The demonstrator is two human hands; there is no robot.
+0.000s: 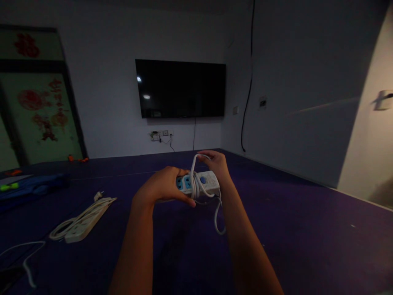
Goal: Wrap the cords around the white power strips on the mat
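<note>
My left hand (pixel 164 186) grips one end of a white power strip (pixel 206 182) with blue sockets, held in the air in front of me. Its white cord (pixel 194 180) is looped around the strip's middle, and a length hangs down in a loop below. My right hand (pixel 216 163) is above the strip's other end, fingers pinched on the cord where it arches over the top.
A second white power strip (pixel 82 223) with its cord bundled lies on the dark purple floor (pixel 307 229) at the left. A thin white cable (pixel 24 254) lies at the bottom left, and blue objects (pixel 30 186) further left. A black TV (pixel 181 88) hangs on the far wall.
</note>
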